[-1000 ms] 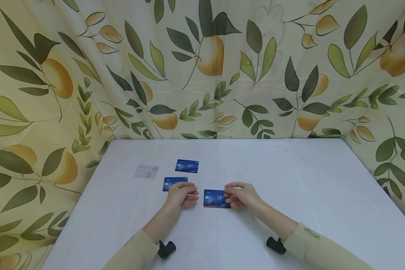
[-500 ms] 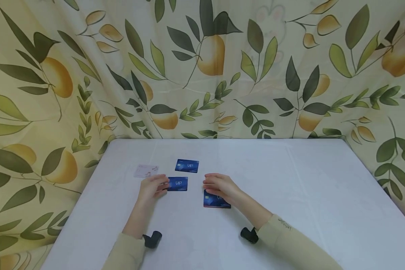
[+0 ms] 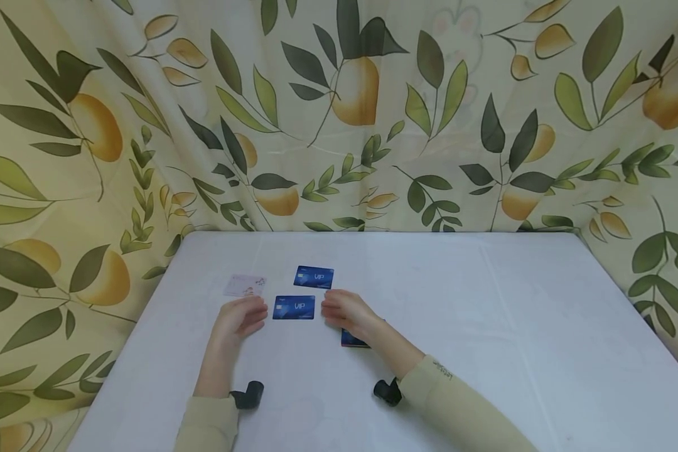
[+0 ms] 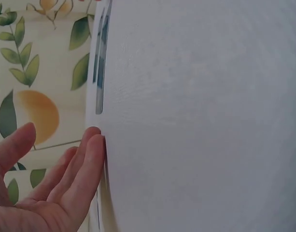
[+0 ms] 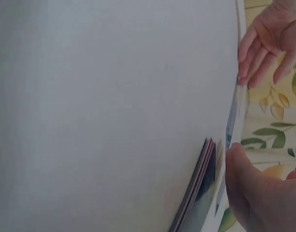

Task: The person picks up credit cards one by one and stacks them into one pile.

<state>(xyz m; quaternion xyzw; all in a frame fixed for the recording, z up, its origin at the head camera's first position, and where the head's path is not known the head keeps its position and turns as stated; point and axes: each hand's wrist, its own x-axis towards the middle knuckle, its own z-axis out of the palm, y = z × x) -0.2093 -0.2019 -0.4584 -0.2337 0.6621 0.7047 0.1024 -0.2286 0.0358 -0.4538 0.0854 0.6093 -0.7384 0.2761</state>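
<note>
A blue VIP card (image 3: 294, 307) lies flat on the white table between my two hands. My left hand (image 3: 239, 317) is just left of it, fingers relaxed and nothing held. To its right is my right hand (image 3: 350, 312), fingers loosely extended and also holding nothing. Partly hidden under the right hand and wrist sits a small stack of cards (image 3: 355, 339), whose layered edges show in the right wrist view. In the left wrist view my left fingers (image 4: 85, 174) touch or nearly touch the tabletop, thumb apart.
Another blue VIP card (image 3: 314, 277) lies farther back. A pale pinkish card (image 3: 245, 285) lies behind the left hand. The white table (image 3: 486, 326) ends at a curtain (image 3: 339, 157) with a fruit and leaf print.
Both hands have moved left. My left hand has come off the blue card's left part, and my right hand has passed from the stack's right side to the card's right edge.
</note>
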